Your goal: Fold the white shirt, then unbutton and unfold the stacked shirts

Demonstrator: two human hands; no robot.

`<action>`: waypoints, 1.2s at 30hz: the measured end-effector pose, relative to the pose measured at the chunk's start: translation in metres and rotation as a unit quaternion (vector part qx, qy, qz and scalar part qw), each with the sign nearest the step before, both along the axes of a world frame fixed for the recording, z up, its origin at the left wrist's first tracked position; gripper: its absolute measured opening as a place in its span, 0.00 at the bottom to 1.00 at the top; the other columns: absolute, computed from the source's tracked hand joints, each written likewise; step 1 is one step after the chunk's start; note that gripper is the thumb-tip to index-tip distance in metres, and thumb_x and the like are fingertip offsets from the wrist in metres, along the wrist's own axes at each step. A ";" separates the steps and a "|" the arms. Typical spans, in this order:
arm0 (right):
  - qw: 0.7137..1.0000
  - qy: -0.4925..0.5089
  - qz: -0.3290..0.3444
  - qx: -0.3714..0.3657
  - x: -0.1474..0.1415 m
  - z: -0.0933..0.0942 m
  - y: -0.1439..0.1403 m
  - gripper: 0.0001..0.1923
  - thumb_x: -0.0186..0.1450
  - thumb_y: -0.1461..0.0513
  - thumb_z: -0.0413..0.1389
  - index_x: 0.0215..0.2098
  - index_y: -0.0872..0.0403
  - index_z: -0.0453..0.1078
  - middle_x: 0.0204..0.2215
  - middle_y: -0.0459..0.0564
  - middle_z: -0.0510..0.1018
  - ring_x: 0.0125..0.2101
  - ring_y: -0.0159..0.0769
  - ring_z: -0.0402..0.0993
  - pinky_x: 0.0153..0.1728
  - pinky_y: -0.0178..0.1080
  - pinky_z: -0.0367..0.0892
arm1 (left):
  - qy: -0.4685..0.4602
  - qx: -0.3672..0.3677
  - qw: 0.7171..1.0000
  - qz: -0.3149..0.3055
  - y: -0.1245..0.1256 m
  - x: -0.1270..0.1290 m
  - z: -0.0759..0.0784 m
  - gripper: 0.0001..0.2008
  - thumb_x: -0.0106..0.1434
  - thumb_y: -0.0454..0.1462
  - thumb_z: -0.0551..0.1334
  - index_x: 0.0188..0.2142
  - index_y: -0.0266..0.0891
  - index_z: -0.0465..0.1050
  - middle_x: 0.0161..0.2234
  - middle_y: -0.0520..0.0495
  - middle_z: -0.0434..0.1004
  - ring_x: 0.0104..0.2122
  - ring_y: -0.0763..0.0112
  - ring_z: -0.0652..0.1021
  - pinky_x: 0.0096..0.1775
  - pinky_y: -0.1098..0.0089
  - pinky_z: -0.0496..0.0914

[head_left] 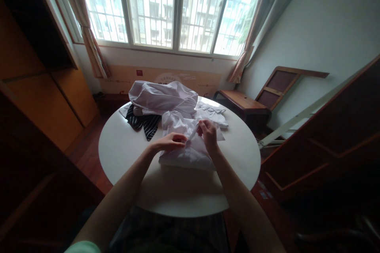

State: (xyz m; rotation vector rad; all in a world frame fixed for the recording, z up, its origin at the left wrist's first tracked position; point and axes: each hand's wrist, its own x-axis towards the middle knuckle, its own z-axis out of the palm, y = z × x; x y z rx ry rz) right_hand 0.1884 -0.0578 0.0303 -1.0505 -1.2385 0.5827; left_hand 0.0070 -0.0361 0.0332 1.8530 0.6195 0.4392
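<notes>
A white shirt [184, 160] lies partly folded on the round white table [237, 158], its button placket running up the middle. My right hand [208, 132] pinches the placket near its upper end and lifts it slightly. My left hand [172, 141] is lower on the other side, its fingers curled at the placket's edge; the fingertips are partly hidden in the cloth. Just behind is a heap of pale shirts [163, 97]. A black cloth with white stripes [151, 125] hangs out from under this heap. Another white shirt [212, 114] lies folded at the back right.
A wooden chair [246, 101] stands by the wall at the right, beyond the table. Barred windows [154, 12] with tied curtains [90, 47] are ahead. Dark wooden panels [326, 146] rise close on the right, and a cabinet [44, 102] stands at the left.
</notes>
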 end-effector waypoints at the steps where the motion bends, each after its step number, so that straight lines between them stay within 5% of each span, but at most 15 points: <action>1: 1.000 -0.001 0.002 -0.001 0.000 -0.001 0.001 0.14 0.60 0.54 0.49 0.21 0.53 0.60 0.12 0.39 0.63 0.13 0.25 0.58 0.15 0.30 0.55 | -0.004 0.004 1.000 -0.003 0.000 0.000 0.000 0.12 0.52 0.40 0.61 0.33 0.33 0.71 0.27 0.53 0.67 0.27 0.75 0.67 0.30 0.76 0.60; 7: 0.999 -0.015 0.032 -0.034 0.005 0.000 0.004 0.14 0.58 0.53 0.51 0.22 0.53 0.60 0.13 0.40 0.64 0.13 0.26 0.58 0.15 0.31 0.54 | -0.008 0.089 0.996 0.027 -0.004 0.005 0.001 0.13 0.54 0.44 0.59 0.24 0.35 0.66 0.22 0.56 0.61 0.24 0.77 0.62 0.27 0.76 0.57; 12: 0.998 -0.058 -0.030 -0.021 0.008 0.012 -0.008 0.16 0.59 0.52 0.52 0.21 0.53 0.56 0.12 0.37 0.58 0.14 0.24 0.54 0.18 0.31 0.54 | 0.013 0.141 0.986 0.089 -0.004 0.010 -0.005 0.17 0.55 0.45 0.57 0.18 0.36 0.59 0.18 0.57 0.55 0.21 0.78 0.59 0.24 0.75 0.54; 15: 0.982 -0.173 0.058 -0.045 0.003 0.017 -0.017 0.20 0.58 0.50 0.53 0.17 0.53 0.54 0.12 0.37 0.56 0.15 0.24 0.52 0.18 0.31 0.51 | 0.015 0.144 0.983 0.115 -0.001 0.013 -0.013 0.17 0.54 0.46 0.56 0.18 0.35 0.62 0.18 0.57 0.55 0.20 0.78 0.59 0.23 0.75 0.53; 21: 0.905 -0.350 0.198 -0.141 -0.003 0.012 -0.020 0.17 0.51 0.52 0.59 0.18 0.55 0.60 0.16 0.40 0.61 0.19 0.25 0.55 0.18 0.30 0.47 | 0.017 0.063 0.996 0.066 0.004 0.012 -0.018 0.16 0.53 0.46 0.57 0.21 0.34 0.67 0.18 0.56 0.60 0.20 0.78 0.61 0.23 0.76 0.55; 29: 0.903 -0.329 0.236 -0.146 0.004 0.002 -0.017 0.07 0.52 0.61 0.56 0.20 0.56 0.63 0.18 0.41 0.63 0.19 0.25 0.56 0.18 0.29 0.48 | 0.025 0.046 0.997 0.060 0.006 0.006 -0.013 0.19 0.51 0.50 0.60 0.24 0.34 0.68 0.19 0.56 0.60 0.20 0.79 0.61 0.21 0.77 0.54; 36: 0.884 -0.231 0.368 -0.172 0.010 0.017 -0.019 0.13 0.55 0.56 0.56 0.21 0.57 0.63 0.18 0.39 0.61 0.20 0.24 0.54 0.22 0.30 0.52 | 0.005 0.058 0.997 0.043 0.003 0.001 -0.004 0.19 0.51 0.49 0.61 0.25 0.33 0.69 0.20 0.55 0.61 0.21 0.79 0.62 0.22 0.77 0.55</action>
